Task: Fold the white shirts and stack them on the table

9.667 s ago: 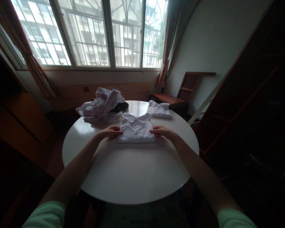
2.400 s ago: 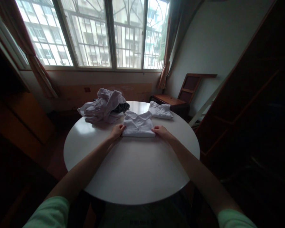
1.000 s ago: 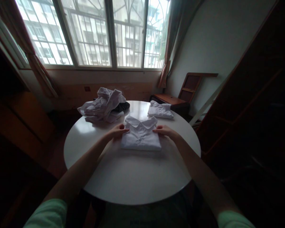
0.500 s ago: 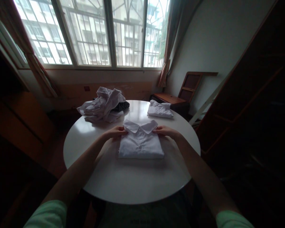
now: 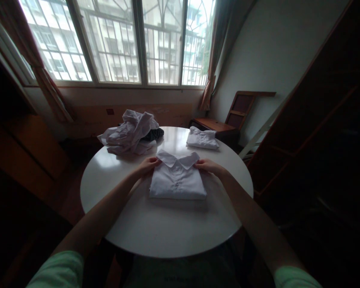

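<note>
A white collared shirt [image 5: 178,182] lies folded into a neat rectangle on the round white table [image 5: 168,232], its collar at the far end and its button line up the middle. My left hand [image 5: 150,163] pinches the left side of the collar. On the opposite side, my right hand [image 5: 206,165] grips the right end of the collar. The fingertips of both hands are partly hidden at the cloth.
A loose heap of white clothes [image 5: 132,134] sits at the table's far left, with a dark patterned cloth [image 5: 154,134] beside it. Another folded white shirt [image 5: 202,138] lies at the far right. Behind the table stands a wooden chair [image 5: 216,125].
Both hands stay at the collar and have barely moved. The collar's left side is slightly shifted, and the shirt's near edge sits a touch farther away.
</note>
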Available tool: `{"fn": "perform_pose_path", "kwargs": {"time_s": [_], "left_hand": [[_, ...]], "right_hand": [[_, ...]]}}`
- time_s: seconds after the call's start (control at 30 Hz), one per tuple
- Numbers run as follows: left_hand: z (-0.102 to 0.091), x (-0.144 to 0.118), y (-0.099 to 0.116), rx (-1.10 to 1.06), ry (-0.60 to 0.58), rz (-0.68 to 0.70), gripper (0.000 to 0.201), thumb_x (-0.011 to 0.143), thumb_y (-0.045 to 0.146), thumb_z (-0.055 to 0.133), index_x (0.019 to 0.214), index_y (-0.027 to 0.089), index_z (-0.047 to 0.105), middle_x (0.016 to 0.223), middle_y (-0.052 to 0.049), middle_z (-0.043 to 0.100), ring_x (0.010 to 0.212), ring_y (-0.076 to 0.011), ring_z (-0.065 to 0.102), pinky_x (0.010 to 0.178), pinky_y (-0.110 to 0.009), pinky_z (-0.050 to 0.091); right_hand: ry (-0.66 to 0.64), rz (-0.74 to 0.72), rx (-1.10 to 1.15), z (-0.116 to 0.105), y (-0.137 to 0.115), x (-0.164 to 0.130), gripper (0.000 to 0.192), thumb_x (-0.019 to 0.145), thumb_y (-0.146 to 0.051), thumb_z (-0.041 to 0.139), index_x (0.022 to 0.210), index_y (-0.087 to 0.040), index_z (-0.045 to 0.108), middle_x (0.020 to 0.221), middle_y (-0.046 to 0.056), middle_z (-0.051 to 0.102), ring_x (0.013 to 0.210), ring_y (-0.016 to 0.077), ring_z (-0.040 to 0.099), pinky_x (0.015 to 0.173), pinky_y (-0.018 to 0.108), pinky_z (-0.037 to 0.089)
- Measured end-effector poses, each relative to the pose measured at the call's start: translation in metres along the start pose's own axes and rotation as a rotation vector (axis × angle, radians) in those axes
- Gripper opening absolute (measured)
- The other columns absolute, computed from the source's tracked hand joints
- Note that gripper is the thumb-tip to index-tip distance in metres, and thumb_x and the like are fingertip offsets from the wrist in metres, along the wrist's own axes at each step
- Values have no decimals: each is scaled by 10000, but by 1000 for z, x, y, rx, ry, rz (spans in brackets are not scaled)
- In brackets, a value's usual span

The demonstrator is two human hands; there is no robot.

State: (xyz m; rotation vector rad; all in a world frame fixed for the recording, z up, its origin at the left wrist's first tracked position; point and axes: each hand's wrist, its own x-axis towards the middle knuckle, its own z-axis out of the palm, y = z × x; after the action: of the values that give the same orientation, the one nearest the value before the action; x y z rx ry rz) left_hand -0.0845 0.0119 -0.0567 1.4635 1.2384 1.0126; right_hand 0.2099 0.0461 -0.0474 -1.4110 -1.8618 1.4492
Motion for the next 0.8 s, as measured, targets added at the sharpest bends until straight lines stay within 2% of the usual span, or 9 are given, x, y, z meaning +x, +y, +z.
{"fn": "perform_pose_path", "kwargs": {"time_s": [0.37,0.57,0.7,0.8], "left_hand": [[10,0,-3,-242,95,-16,388,561,452,668,720,102,617,592,-11,568,517,-109,492,500,-222,360],[8,6,-7,-157,225,43,328,599,448,622,570,135,530,504,37,445,476,-79,399,472,-208,285],[6,6,-4,-109,229,50,378,592,500,634,559,139,527,495,43,420,478,-78,382,469,-212,259],[6,6,-4,-161,222,33,405,563,525,646,547,139,523,484,46,418,456,-72,371,455,-209,260]], "right_hand": [[28,2,-61,-1,0,-1,328,715,-433,623,851,-135,638,460,-58,447,368,46,337,356,180,233],[3,-38,-63,-1,1,0,332,718,-431,620,872,-138,645,472,-51,461,375,45,339,355,177,232],[6,-28,-79,0,1,0,346,720,-442,611,875,-134,641,481,-52,460,380,44,344,357,176,230],[4,-33,-57,0,2,1,342,708,-438,625,872,-139,639,504,-46,480,386,41,348,355,174,228]]}}
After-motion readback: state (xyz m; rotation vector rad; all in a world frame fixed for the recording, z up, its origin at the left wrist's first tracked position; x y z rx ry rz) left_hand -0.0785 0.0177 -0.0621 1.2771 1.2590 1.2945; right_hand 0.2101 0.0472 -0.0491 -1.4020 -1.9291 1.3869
